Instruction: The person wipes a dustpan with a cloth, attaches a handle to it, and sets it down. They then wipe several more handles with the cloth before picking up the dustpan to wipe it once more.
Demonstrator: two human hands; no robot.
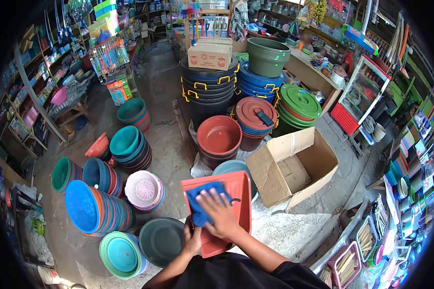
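Lower centre of the frame: the right hand point(220, 214) lies flat, fingers point(208, 196) spread wide, pressing a blue cloth point(199, 202) onto a red rectangular plastic tray point(236, 192). The left hand point(194, 239) grips the tray's lower left edge, fingers curled around the rim. The tray is held tilted above the concrete floor point(169, 159).

Surroundings: directly right of the tray stands an open brown cardboard box point(294, 164), flaps up, smaller cartons inside. Just behind the tray, a grey round basin point(229, 167) is partly hidden by it, and a stack of red perforated plastic baskets point(219, 137) rises beyond. To the left sit a pink perforated basket point(143, 189), a dark green basin point(161, 239) and a leaning row of blue and orange plastic lids point(94, 209). Teal basin stacks point(128, 144) occupy the middle left.

Upper centre: black tubs with yellow handles point(207, 89) carry a sealed cardboard carton point(210, 55) with a red printed logo, text unreadable. Beside it, an olive green bucket point(267, 57) and green round lids point(301, 102). A maroon lid point(255, 113) bears a dark rectangular object. Shelves of packaged goods point(38, 91) line the left edge.
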